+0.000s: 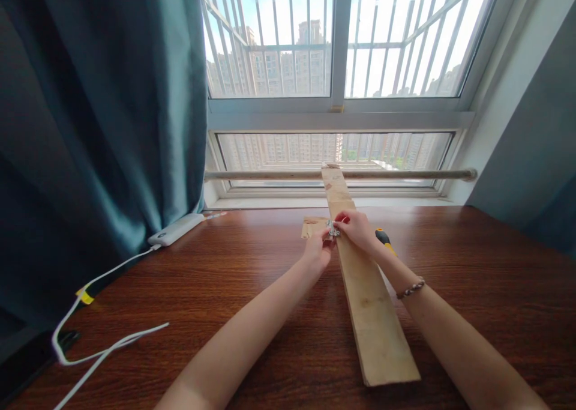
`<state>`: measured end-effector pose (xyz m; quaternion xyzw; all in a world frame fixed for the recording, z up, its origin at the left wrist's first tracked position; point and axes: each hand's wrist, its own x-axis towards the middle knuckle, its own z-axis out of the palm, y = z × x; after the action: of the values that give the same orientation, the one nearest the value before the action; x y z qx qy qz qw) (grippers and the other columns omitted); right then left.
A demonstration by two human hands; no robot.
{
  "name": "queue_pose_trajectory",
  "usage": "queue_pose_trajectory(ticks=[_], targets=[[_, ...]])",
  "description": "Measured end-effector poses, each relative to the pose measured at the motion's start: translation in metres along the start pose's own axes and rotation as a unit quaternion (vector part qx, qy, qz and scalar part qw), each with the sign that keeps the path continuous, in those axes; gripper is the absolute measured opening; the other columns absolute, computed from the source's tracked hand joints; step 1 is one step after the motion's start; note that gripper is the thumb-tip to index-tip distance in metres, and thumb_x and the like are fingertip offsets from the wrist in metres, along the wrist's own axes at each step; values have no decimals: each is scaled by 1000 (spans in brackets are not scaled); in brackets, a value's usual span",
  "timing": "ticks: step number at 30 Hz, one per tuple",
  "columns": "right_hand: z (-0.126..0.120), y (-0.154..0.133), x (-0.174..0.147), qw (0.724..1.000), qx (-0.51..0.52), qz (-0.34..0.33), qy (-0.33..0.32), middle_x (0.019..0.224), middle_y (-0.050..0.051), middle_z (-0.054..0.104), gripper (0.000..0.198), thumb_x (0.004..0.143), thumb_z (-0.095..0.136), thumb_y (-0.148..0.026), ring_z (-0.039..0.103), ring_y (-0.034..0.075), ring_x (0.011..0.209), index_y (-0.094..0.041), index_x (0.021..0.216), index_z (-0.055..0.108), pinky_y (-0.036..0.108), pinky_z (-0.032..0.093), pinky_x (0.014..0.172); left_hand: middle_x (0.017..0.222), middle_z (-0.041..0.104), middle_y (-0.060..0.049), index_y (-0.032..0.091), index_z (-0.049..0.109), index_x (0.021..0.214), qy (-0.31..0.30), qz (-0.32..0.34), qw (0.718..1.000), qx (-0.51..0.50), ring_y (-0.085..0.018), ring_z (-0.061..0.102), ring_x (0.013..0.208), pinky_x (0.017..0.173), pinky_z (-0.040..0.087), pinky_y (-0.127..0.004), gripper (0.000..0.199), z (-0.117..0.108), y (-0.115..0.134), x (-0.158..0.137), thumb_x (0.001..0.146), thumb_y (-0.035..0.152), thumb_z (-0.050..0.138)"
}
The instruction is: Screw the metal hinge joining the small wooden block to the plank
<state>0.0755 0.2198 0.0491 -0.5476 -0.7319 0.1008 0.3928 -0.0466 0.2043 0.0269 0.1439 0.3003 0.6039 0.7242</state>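
A long pale wooden board (371, 305) lies lengthwise on the table, its far end reaching the window ledge. Against its left side is a short wooden piece (310, 223). A small silvery metal hinge (333, 229) spans the place where the two pieces meet. My left hand (318, 249) pinches the hinge from the left, over the short piece. From the right, my right hand (354, 229) rests on the long board with thumb and fingertips closed on the hinge's other side. The fingers partly cover the hinge.
Right of the board lies a black and yellow tool handle (383, 238), partly hidden by my right arm. A white power strip (176, 230) with a white cable (101, 351) sits at the left, beside a dark blue curtain (175, 110). A horizontal rail (270, 174) crosses before the window.
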Motion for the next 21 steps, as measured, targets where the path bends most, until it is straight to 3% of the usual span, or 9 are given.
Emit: queue_pose_trajectory(ticks=[7, 12, 18, 21], targets=[[7, -5, -9, 978, -196, -72, 9, 89, 7, 63, 10, 89, 50, -23, 58, 17, 75, -18, 86, 58, 24, 36, 61, 67, 65, -5, 10, 62, 68, 22, 9, 1000, -3, -9, 56, 55, 51, 44, -18, 18, -1, -3, 1, 73, -5, 53], [9, -7, -9, 971, -222, -86, 16, 88, 8, 64, 11, 91, 46, -21, 59, 19, 77, -17, 86, 55, 25, 33, 60, 66, 65, -4, 11, 62, 68, 29, 10, 1000, -8, -9, 56, 55, 50, 44, -18, 19, 1, -4, 1, 73, -5, 53], [10, -16, -10, 995, -92, -6, 48, 74, 8, 64, 12, 92, 41, -26, 60, 19, 65, -17, 90, 48, 25, 34, 54, 64, 65, -4, 10, 63, 70, 35, 7, 999, -12, -9, 56, 53, 49, 45, -18, 18, 1, -4, 0, 72, -5, 53], [12, -15, -6, 987, 117, 33, 108, 77, 5, 64, 8, 89, 44, -27, 61, 17, 66, -20, 86, 45, 25, 41, 58, 66, 65, -4, 10, 62, 70, 30, 4, 999, -13, -9, 56, 54, 50, 46, -18, 18, 2, -3, -1, 72, -5, 53]])
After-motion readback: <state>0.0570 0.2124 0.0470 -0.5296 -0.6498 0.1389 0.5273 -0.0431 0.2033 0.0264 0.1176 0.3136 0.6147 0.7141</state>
